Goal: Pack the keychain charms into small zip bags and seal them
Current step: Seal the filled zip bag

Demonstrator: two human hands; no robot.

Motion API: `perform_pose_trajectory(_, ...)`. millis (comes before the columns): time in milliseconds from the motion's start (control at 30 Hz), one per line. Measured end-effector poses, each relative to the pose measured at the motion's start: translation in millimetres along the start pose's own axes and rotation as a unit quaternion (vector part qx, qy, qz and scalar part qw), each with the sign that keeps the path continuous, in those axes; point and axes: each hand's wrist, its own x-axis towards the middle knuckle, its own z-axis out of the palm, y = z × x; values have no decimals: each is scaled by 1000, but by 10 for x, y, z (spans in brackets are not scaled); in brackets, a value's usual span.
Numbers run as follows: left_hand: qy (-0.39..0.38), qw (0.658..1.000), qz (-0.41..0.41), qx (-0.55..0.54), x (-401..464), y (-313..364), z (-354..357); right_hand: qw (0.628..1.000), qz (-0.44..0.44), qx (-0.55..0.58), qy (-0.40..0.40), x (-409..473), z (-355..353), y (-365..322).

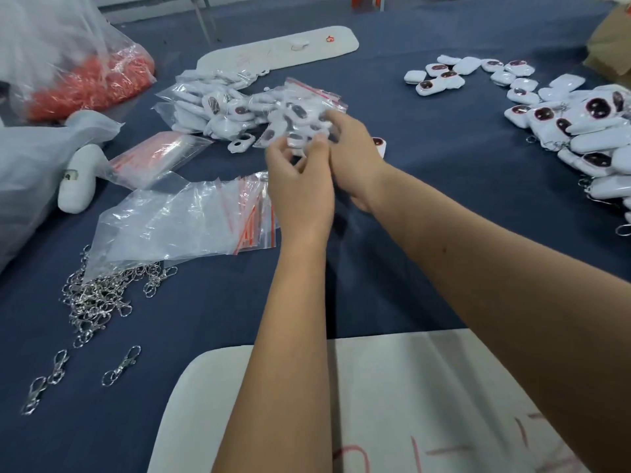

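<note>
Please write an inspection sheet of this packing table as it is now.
Surface: dark blue cloth, white sheets on it.
Job's things: unpacked charms at right; packed charms pile at centre; empty zip bags at left.
Clutter: metal clasps, bag of orange bits, white stuffed piece.
Grips: left hand and right hand together hold a bagged charm; blurred.
Cables: nothing seen.
Surroundings: cardboard box at far right.
</note>
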Motion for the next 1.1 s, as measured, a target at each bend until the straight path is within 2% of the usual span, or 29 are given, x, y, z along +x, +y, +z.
perform_pose_trajectory(67,-28,999,-9,28,-52,5,37,999,7,-38,20,-53,-45,43)
perform_pose_trajectory(167,-51,996,6,67,-122,22,94,998,-34,-48,23,-277,-168,72)
perform_pose_trajectory(300,-102,991,25,87,-246,-13,230,970,-90,-202,99,-597,-440,60)
perform_pose_trajectory(433,-181,971,76,137,-448,-83,464,946,-74,-283,137,-860,-857,32)
perform_pose_trajectory(567,-275,939,114,170,-754,-115,740,894,-45,-398,203,-1130,-1338,45)
perform_pose_trajectory(700,-328,908,146,217,-1022,-158,1001,837,-20,-475,272,-1407,-1622,139)
perform_pose_trajectory(833,-314,908,145,236,-1097,-133,1145,826,-17,-486,286,-1393,-1700,183)
perform_pose_trajectory(933,-275,925,142,222,-1017,-55,1063,849,-53,-432,301,-1359,-1560,191)
perform_pose_trajectory(1033,-174,949,156,210,-862,30,798,874,-109,-397,257,-1284,-1171,190)
perform_pose_trajectory(1100,-66,962,178,197,-723,96,531,872,-163,-422,184,-1180,-806,156)
